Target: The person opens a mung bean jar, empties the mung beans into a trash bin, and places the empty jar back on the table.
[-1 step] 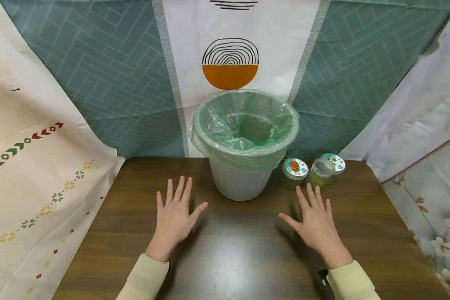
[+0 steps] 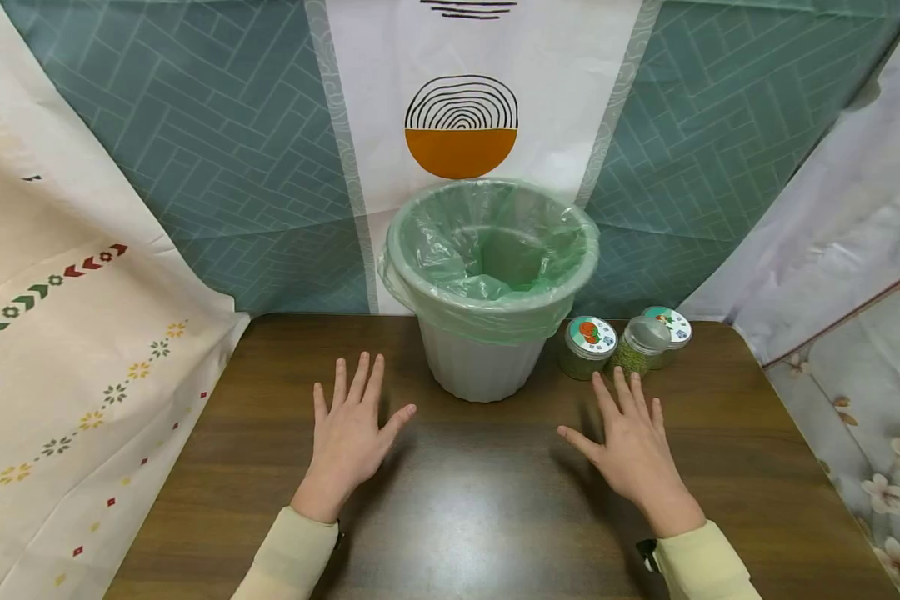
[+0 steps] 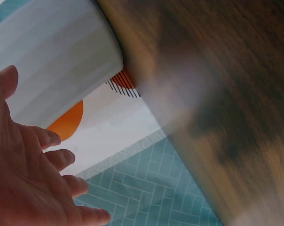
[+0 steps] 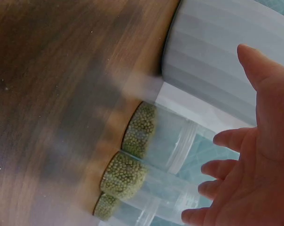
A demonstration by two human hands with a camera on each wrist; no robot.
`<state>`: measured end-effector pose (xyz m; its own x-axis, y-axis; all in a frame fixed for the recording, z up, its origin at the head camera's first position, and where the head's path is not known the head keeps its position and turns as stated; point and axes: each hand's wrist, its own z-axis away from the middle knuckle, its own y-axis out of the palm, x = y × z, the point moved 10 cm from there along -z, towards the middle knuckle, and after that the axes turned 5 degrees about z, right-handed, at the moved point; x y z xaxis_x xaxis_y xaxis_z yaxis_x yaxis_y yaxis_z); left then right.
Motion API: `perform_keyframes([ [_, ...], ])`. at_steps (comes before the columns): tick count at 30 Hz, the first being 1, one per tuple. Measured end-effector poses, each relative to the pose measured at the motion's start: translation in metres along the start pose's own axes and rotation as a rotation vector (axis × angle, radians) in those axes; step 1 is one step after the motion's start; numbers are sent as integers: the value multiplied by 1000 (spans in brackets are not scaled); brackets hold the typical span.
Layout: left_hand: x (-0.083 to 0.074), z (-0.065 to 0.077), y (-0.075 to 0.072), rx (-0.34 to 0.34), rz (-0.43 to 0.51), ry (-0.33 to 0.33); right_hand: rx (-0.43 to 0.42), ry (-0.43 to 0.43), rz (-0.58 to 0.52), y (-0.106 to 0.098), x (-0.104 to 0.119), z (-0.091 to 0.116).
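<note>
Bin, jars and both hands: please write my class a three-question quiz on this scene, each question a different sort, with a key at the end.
1. Count: how many jars stand on the table beside the bin?
2. True or false: the left hand and the right hand both hold nothing.
3. Multiple choice: what lines the bin?
A. Newspaper
B. A green plastic bag
C. A woven cloth

Key: 1. Three. 2. True. 3. B.

Brown table, apparently wood, carries a lined bin and three jars
</note>
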<state>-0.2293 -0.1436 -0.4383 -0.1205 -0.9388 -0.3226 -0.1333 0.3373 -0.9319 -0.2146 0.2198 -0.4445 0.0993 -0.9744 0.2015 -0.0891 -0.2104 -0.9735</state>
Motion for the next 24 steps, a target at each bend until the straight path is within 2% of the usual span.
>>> perform_keyframes([
  [12, -2, 4, -3, 0, -3, -2, 0, -8, -6, -3, 3, 3],
  [18, -1, 5, -5, -10, -10, -18, -17, -34, -11, -5, 7, 2],
  [24, -4, 7, -7, -7, -1, -6, -39, -51, -20, -7, 9, -1],
])
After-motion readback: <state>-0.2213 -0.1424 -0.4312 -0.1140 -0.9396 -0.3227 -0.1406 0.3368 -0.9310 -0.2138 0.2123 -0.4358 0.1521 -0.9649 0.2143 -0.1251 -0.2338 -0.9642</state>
